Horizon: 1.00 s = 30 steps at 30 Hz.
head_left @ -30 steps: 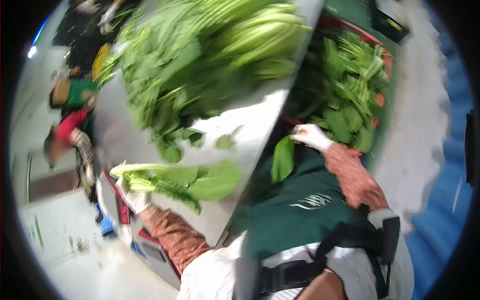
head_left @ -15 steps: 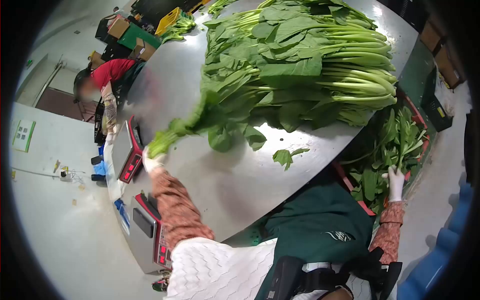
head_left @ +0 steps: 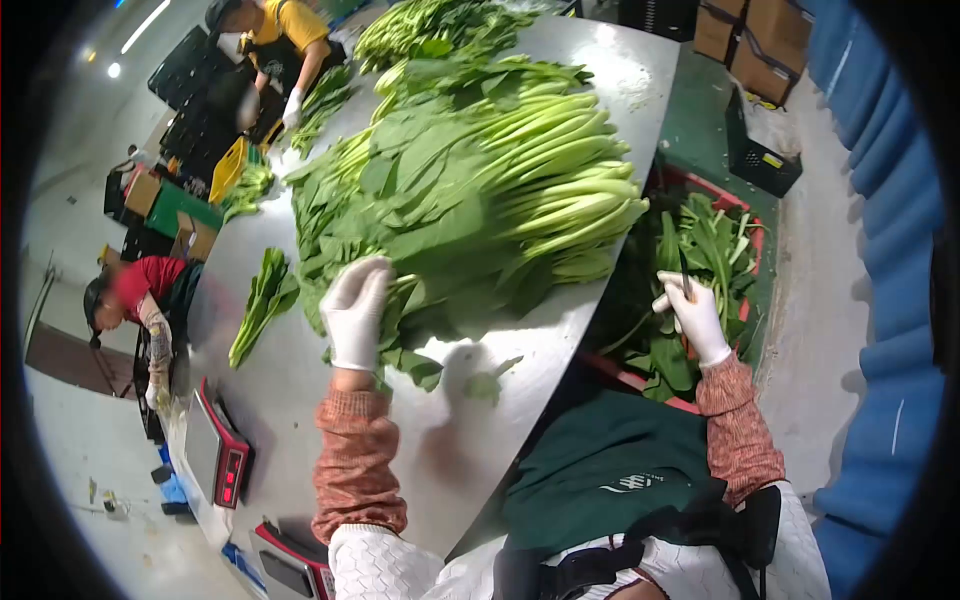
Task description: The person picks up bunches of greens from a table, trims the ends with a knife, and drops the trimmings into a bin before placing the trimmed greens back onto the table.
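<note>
A large pile of leafy greens [head_left: 440,190], pale stalks to the right, lies on the metal table [head_left: 300,420]. At its near edge is my left hand [head_left: 355,312], in a white glove, fingers closed on a leafy green whose leaves are blurred. Another bunch of greens [head_left: 262,312] lies apart on the table, left of the pile. My right hand [head_left: 698,318], also gloved, is closed around a slim dark tool that looks like a knife [head_left: 685,272]. It is above a red crate [head_left: 757,245] of loose leaves [head_left: 715,240].
Two red scales, one nearer [head_left: 285,560] and one farther [head_left: 222,450], stand along the table's left edge. A person in red [head_left: 155,280] and one in yellow [head_left: 285,40] work across the table. A black crate [head_left: 760,150] is on the floor at right.
My left hand has let go of a bunch of greens, which now lies on the table, and has moved right to the pile. My right hand stays by the red crate. The view has turned.
</note>
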Available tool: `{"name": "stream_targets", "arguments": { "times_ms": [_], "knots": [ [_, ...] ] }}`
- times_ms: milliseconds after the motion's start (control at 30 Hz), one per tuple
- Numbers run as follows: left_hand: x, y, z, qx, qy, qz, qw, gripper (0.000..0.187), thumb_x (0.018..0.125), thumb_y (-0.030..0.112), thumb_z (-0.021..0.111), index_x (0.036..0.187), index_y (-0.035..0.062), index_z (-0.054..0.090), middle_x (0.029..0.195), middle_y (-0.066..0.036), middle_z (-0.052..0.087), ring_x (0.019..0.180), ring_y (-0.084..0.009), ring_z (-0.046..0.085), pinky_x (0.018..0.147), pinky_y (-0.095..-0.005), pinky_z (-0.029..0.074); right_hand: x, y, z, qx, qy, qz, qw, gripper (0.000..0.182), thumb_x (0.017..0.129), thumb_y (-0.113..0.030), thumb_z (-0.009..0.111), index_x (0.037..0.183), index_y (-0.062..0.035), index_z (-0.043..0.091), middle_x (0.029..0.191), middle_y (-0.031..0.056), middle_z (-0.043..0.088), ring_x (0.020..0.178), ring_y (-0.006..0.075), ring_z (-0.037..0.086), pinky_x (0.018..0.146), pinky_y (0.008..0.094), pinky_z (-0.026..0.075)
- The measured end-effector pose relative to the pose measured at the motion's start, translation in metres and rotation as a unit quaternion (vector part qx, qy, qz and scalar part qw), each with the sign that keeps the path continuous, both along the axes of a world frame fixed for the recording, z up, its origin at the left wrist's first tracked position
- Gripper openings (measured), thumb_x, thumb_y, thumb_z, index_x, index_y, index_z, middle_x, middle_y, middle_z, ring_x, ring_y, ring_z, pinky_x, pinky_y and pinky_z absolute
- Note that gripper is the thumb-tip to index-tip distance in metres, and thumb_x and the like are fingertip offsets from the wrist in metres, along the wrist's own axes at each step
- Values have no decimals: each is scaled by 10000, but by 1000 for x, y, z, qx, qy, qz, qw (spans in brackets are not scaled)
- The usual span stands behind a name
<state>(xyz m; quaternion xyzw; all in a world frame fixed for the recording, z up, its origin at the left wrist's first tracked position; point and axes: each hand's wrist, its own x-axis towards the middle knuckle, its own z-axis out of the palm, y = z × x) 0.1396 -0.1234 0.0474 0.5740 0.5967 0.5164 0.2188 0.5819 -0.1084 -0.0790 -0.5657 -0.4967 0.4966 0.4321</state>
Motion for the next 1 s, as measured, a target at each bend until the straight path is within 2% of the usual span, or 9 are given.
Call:
{"name": "stream_targets", "arguments": {
  "times_ms": [33, 167, 267, 333, 400, 500, 600, 733, 1000],
  "knots": [
    [28, 4, -3, -8, -58, -40, 997, 172, 861, 9, 692, 1031, -7, 695, 1002, -65, 699, 927, -135, 650, 834, -277, 521, -4, 8, 23, 21, 8, -6, 1000, 277, 987, -154, 541, 1211, -10, 618, 746, 31, 687, 425, 21, 396, 408, 184, 320],
    [105, 15, 7, 213, 292, -129, 924, 233, 752, -9, 730, 975, 46, 686, 983, -125, 701, 892, -297, 672, 807, -363, 530, -22, 49, 100, 129, -1, -4, 992, 236, 977, -146, 553, 1152, -27, 660, 800, 16, 694, 480, 29, 443, 451, 197, 359],
    [144, 1, 0, 213, 297, -144, 919, 281, 717, 8, 760, 985, 64, 696, 992, -109, 703, 917, -290, 664, 821, -367, 528, -34, 108, 141, 245, -58, -7, 968, 234, 948, -174, 582, 1097, -19, 674, 890, 89, 724, 691, 156, 650, 651, 281, 509],
    [157, -13, -13, 191, 262, -137, 936, 281, 721, 9, 764, 989, 61, 698, 1004, -108, 704, 926, -285, 664, 823, -367, 530, -41, 172, 139, 341, -158, -25, 926, 300, 900, -266, 612, 1067, -27, 680, 946, 165, 716, 906, 273, 694, 811, 354, 519],
    [162, -27, -29, 160, 224, -123, 953, 281, 726, 13, 770, 994, 56, 700, 1010, -104, 705, 927, -278, 665, 827, -361, 533, -54, 200, 162, 198, -263, 51, 943, 394, 851, -364, 624, 1069, -41, 678, 974, 198, 694, 922, 327, 684, 824, 389, 516],
    [160, -47, -39, 112, 210, -114, 965, 267, 750, 48, 767, 1009, 70, 703, 1021, -88, 708, 942, -264, 662, 842, -346, 523, -68, 220, 163, 156, -322, 115, 927, 414, 835, -390, 630, 1042, -36, 685, 982, 193, 699, 924, 330, 679, 834, 399, 516],
    [152, -50, -45, 110, 221, -118, 962, 250, 764, 89, 762, 1005, 74, 695, 996, -99, 701, 924, -286, 657, 840, -372, 513, -62, 213, 157, 233, -272, 114, 927, 413, 817, -385, 669, 1046, -42, 689, 1032, 187, 694, 962, 323, 666, 845, 393, 516],
    [156, -41, -33, 110, 192, -111, 969, 261, 765, 49, 756, 1020, 54, 700, 1040, -109, 704, 952, -281, 665, 865, -353, 517, -53, 166, 172, 181, -100, 153, 966, 402, 846, -312, 711, 1073, 16, 667, 1041, 166, 684, 996, 221, 639, 861, 365, 507],
    [168, 0, 15, 270, 309, -40, 911, 370, 739, 7, 746, 1097, 46, 661, 1105, -126, 678, 1016, -301, 636, 900, -376, 494, -67, 122, 158, 161, -102, 145, 971, 252, 907, -223, 661, 1018, 0, 621, 818, 25, 622, 748, 84, 569, 703, 248, 474]
  ]
}}
